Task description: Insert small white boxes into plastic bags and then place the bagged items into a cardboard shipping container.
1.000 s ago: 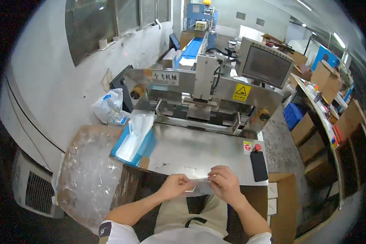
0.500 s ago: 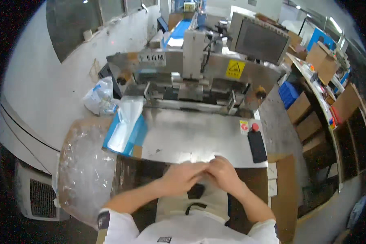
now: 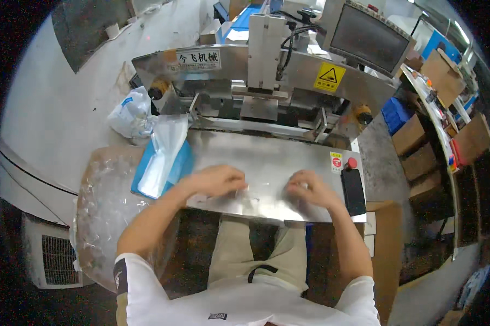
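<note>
Both my hands are over the bare metal worktop of a machine, a short gap between them. My left hand has its fingers drawn together in a pinch. By its fingertips a faint, clear, shiny patch shows, and I cannot make out whether it is a film or a reflection. On the other side, my right hand is curled inward, fingertips bunched toward the left; what they hold, if anything, is hidden. Left of my left hand stands a blue box with clear plastic bags lying over it.
Behind the worktop rises the machine's metal frame with a white upright unit. A red button and black phone-like slab sit at the right. A plastic-lined carton stands left; an open cardboard box is lower right.
My hands were together near the worktop's front edge. They have moved forward over the metal and come apart, left hand to the left, right hand slightly right. The view has shifted too.
</note>
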